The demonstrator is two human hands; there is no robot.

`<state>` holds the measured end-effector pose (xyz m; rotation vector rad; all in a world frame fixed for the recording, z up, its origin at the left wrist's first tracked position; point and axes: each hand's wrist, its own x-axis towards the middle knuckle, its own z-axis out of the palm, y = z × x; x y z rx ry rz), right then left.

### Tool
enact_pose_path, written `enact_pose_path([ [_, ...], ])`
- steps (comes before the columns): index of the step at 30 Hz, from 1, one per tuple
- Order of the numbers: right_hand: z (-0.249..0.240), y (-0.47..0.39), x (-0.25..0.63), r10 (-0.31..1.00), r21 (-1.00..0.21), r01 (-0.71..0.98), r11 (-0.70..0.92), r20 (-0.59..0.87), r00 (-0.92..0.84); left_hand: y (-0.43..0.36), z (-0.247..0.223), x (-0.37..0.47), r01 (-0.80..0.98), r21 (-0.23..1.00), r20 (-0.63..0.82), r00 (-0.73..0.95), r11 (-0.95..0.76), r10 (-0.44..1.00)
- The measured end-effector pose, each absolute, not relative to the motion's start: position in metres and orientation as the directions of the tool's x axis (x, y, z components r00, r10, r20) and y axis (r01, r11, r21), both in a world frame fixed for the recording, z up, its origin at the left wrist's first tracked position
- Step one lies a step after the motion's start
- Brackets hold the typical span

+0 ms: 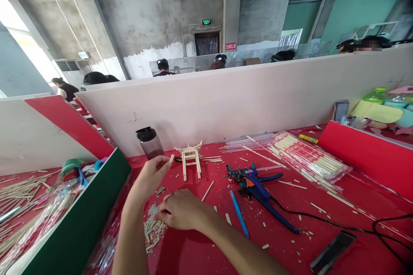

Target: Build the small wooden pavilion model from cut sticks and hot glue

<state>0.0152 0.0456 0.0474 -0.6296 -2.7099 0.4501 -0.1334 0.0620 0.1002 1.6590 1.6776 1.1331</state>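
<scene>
Between thumb and fingertips, my left hand [155, 171] pinches a short wooden stick piece [171, 159], held up left of a small stick-built chair [191, 161]. The chair stands upright on the red table [206, 262]. My right hand [176, 211] is low over the table, its curled fingers at the edge of a pile of short cut stick pieces [154, 231]. Whether its fingertips hold a piece is too small to tell. Right of the chair lie a blue glue gun and pliers-like tool [254, 182] and a blue pen-like stick [239, 214].
A dark-lidded bottle [150, 142] stands behind my left hand. Bagged sticks [306, 154] lie at the right rear, and a black cable [322, 222] crosses the right side. A green divider [80, 219] bounds the left, a white partition [226, 103] the back. People are beyond it.
</scene>
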Motion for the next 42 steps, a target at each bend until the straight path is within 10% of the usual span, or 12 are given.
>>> enact_pose_path([
  [12,0.093,0.076,0.151,0.857,-0.500,0.701,0.508,0.210,-0.471,0.066,0.088,-0.130,0.726,0.670,0.142,0.079,-0.155,0.987],
  [17,0.059,0.085,0.228,0.993,-0.298,0.949,0.100,0.089,-0.077,0.068,0.087,-0.117,0.785,0.583,0.120,0.168,-0.207,0.978],
  [22,0.025,0.085,0.253,0.998,-0.283,0.958,0.056,-0.017,-0.063,0.072,0.082,-0.107,0.787,0.562,0.155,0.203,-0.255,0.967],
  [28,0.023,0.088,0.258,0.994,-0.654,0.750,0.097,0.022,-0.109,0.074,0.082,-0.105,0.769,0.577,0.124,0.250,-0.275,0.960],
  [32,0.029,0.080,0.250,0.986,-0.975,0.213,0.062,0.026,-0.166,0.073,0.087,-0.099,0.739,0.608,0.117,0.279,-0.291,0.953],
  [42,0.020,0.061,0.202,0.962,-0.990,-0.128,0.064,0.095,-0.254,0.067,0.100,-0.080,0.685,0.661,0.101,0.324,-0.307,0.941],
])
